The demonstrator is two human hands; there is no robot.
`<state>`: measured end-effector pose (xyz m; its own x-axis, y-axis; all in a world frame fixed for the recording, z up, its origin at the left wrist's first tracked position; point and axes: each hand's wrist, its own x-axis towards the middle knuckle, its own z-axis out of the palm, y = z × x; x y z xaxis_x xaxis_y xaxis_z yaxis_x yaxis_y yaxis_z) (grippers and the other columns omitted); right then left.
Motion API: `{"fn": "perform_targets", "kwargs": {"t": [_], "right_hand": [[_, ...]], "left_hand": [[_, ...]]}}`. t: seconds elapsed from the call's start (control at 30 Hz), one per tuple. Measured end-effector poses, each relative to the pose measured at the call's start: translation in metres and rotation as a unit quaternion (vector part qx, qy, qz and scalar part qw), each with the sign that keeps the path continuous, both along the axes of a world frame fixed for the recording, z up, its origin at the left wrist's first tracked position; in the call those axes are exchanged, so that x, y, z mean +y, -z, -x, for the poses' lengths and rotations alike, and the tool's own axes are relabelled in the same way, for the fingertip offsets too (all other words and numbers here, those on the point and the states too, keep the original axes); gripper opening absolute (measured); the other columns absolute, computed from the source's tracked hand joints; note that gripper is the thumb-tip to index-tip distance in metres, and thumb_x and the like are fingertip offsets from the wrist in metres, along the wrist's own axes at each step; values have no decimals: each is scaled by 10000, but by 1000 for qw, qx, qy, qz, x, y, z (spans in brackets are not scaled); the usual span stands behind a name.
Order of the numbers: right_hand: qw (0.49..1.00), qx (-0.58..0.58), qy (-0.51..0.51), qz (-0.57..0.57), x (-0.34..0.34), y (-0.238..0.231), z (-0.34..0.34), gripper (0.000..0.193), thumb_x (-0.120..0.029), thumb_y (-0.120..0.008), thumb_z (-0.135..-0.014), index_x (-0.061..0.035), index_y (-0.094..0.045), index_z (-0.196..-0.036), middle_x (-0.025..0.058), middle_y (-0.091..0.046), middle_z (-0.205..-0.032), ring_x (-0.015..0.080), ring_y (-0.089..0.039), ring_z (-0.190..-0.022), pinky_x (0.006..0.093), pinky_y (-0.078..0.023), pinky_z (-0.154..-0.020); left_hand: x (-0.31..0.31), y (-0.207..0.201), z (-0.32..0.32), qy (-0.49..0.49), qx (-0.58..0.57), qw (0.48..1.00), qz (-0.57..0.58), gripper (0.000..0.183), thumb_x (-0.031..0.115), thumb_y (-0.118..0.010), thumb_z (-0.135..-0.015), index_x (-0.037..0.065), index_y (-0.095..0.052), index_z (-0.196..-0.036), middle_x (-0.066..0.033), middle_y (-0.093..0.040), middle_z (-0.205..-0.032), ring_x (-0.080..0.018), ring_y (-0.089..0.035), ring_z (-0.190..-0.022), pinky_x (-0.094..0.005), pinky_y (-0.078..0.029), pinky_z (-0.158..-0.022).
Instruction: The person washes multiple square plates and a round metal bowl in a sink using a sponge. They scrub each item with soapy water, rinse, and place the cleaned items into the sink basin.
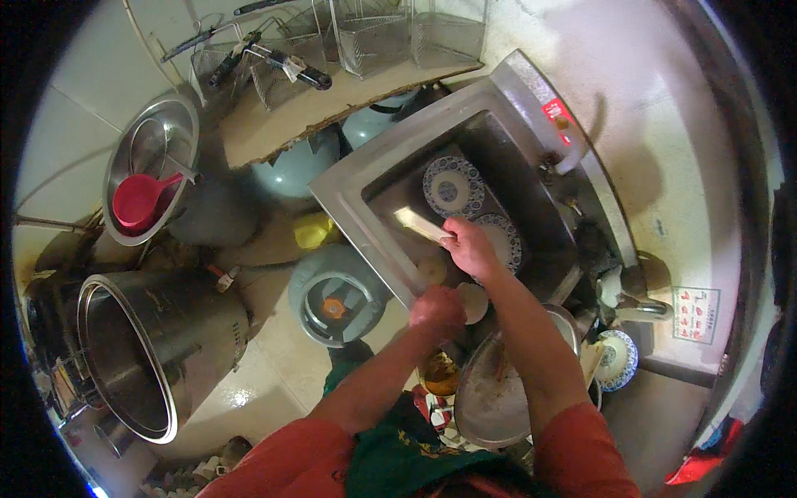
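My right hand (470, 249) is closed around one end of a pale, flat, stick-like bundle (419, 223), which points left over the sink basin (378, 184). Its exact kind cannot be made out. At the sink's near left rim, my left hand (439, 310) is curled against a small white bowl (474, 302) and seems to grip its edge; the fingers are partly hidden. Beneath my hands, a blue-and-white patterned plate (452, 187) lies in the basin. A second patterned plate (508, 239) is partly covered by my right hand. A small round dish (432, 270) sits beside my left hand.
A large metal basin (486, 398) stands close to my body, below my right forearm. Grey gas cylinders (339, 297) are left of the sink. Farther left are a big steel pot (199, 332) and a bowl with a red ladle (141, 203). Wire baskets (374, 41) occupy the shelf behind.
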<state>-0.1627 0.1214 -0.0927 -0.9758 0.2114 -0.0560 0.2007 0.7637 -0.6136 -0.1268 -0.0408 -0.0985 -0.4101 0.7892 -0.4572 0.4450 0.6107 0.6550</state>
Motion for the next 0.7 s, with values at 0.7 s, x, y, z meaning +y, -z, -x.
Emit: {"fn": "perform_targets", "kwargs": {"t": [0.7], "right_hand": [[860,179,458,137,23,-110,-280,139,-70,-649,-944,-19,-697,-1064,72,-734,-1017,161,-684,-930,302,-539,-843]], "left_hand": [[3,12,-16,109,205,973,19,102,198,-666,-764,150,-704,-846,-67,-673,-850,-298,-638,-873,-440,-513,-775]]}}
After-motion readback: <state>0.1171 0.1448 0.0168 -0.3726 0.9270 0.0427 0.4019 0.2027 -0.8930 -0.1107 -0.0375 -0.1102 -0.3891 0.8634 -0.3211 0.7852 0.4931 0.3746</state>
